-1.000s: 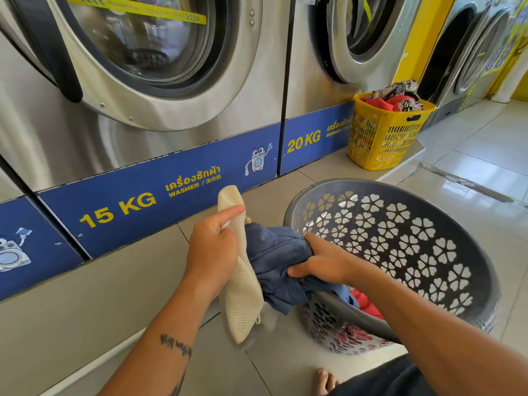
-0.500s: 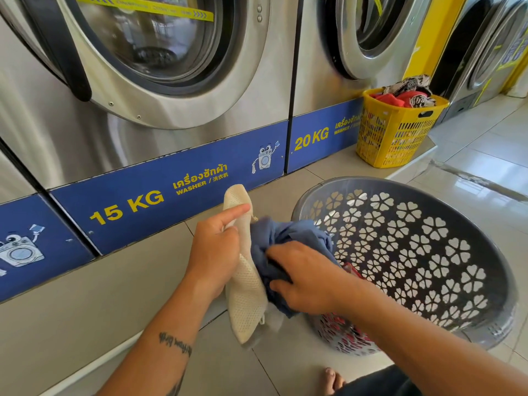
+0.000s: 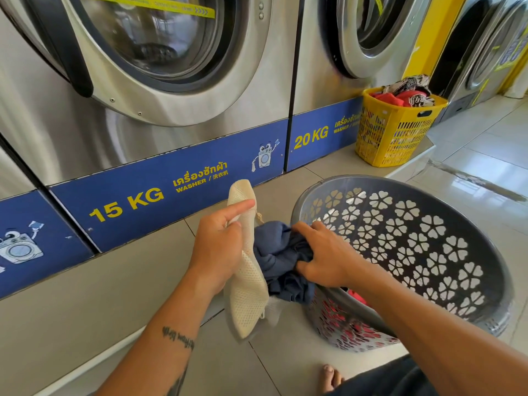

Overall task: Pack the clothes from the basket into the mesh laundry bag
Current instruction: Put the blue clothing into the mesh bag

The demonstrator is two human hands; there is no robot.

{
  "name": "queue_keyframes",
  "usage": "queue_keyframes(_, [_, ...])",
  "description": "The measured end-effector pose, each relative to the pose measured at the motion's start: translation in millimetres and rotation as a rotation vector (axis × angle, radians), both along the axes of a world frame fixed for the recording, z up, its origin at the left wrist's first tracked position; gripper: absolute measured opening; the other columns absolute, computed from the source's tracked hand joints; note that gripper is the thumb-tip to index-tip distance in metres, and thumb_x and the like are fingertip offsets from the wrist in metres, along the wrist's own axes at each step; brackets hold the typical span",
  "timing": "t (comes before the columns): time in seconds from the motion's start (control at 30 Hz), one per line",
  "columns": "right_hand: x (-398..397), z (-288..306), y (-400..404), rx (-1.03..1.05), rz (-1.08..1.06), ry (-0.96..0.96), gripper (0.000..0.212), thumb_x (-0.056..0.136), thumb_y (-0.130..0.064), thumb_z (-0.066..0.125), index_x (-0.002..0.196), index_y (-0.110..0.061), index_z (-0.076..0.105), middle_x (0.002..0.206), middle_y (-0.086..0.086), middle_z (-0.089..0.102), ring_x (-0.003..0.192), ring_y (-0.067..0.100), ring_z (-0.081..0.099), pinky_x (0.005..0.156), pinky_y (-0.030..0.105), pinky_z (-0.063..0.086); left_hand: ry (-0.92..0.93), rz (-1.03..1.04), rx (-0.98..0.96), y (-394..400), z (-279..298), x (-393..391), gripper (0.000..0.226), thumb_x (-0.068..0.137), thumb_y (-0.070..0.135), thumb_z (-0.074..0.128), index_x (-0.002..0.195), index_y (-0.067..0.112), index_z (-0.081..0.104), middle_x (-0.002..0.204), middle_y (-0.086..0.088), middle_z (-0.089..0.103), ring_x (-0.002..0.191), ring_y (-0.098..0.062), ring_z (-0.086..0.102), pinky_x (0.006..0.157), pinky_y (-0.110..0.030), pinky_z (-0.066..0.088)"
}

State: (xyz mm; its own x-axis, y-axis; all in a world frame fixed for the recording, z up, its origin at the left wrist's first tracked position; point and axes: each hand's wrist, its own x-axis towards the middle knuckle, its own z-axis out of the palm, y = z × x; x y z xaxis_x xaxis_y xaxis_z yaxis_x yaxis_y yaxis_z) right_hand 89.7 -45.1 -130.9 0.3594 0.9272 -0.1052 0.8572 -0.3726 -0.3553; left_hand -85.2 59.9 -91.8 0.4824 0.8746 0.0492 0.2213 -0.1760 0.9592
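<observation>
My left hand (image 3: 218, 247) grips the rim of a cream mesh laundry bag (image 3: 248, 292), which hangs down toward the floor tiles. A dark blue garment (image 3: 278, 258) is bunched at the bag's mouth, and my right hand (image 3: 325, 257) clutches it, pressing it against the bag. The grey basket (image 3: 445, 281) with flower-shaped holes leans tilted on the floor just right of the bag. Red clothing (image 3: 355, 297) shows low inside the basket, mostly hidden by my right forearm.
Steel washers marked 15 KG (image 3: 125, 204) and 20 KG (image 3: 311, 138) stand on a raised tiled step directly ahead. A yellow basket (image 3: 394, 132) full of clothes sits on that step at the right. A bare foot (image 3: 330, 377) shows at the bottom edge.
My right hand has carried the blue garment from the basket's edge leftward to the bag's mouth and now presses it in. The left hand keeps its hold on the bag.
</observation>
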Motion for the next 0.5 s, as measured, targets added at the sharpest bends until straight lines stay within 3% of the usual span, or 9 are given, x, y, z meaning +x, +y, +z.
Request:
queue_keyframes(0.13, [-9.0, 13.6, 2.9, 0.199, -0.013, -0.139, 0.033, 0.078, -0.025, 0.060, 0.110, -0.027, 0.056, 0.097, 0.000, 0.055, 0.082, 0.027, 0.056, 0.064, 0.036, 0.048, 0.043, -0.008, 0.020, -0.2, -4.2, 2.7, 0.057, 0.089, 0.000, 0.038, 0.123, 0.036, 0.067, 0.118, 0.016, 0.061, 0.106, -0.001, 0.055, 0.073, -0.006, 0.038])
queue_keyframes(0.23, [-21.6, 16.9, 1.7, 0.400, -0.020, 0.087, 0.029, 0.078, -0.018, 0.063, 0.104, -0.027, 0.052, 0.091, -0.002, 0.063, 0.077, 0.020, 0.057, 0.064, 0.034, 0.048, 0.055, -0.014, 0.036, 0.7, -6.6, 2.9, 0.056, 0.087, -0.001, 0.039, 0.118, 0.036, 0.068, 0.072, 0.027, 0.056, 0.064, 0.006, 0.045, 0.055, 0.000, 0.037])
queue_keyframes(0.3, [-30.4, 15.4, 1.5, 0.502, -0.065, 0.272, 0.032, 0.079, -0.015, 0.067, 0.103, -0.024, 0.047, 0.084, -0.003, 0.064, 0.067, 0.014, 0.057, 0.057, 0.026, 0.045, 0.045, -0.029, 0.043, 2.7, -8.6, 2.4, 0.057, 0.088, -0.001, 0.039, 0.115, 0.040, 0.068, 0.065, 0.023, 0.049, 0.060, 0.005, 0.037, 0.049, -0.001, 0.035])
queue_keyframes(0.4, [-40.8, 5.8, 3.4, 0.465, -0.025, 0.283, 0.035, 0.082, -0.020, 0.071, 0.109, -0.024, 0.050, 0.094, -0.007, 0.064, 0.075, 0.007, 0.059, 0.063, 0.015, 0.044, 0.027, -0.027, 0.041, 5.6, -10.6, 2.3, 0.057, 0.088, -0.001, 0.040, 0.113, 0.040, 0.069, 0.067, 0.022, 0.051, 0.064, 0.002, 0.037, 0.050, -0.003, 0.038])
queue_keyframes(0.5, [-46.8, -12.2, 7.2, 0.233, 0.212, 0.155, 0.031, 0.081, -0.020, 0.066, 0.111, -0.019, 0.059, 0.104, -0.001, 0.067, 0.091, 0.022, 0.062, 0.079, 0.035, 0.053, -0.004, -0.014, 0.037, 4.2, -7.5, 0.5, 0.058, 0.087, -0.004, 0.040, 0.108, 0.041, 0.069, 0.073, 0.022, 0.055, 0.062, 0.004, 0.043, 0.054, -0.001, 0.039])
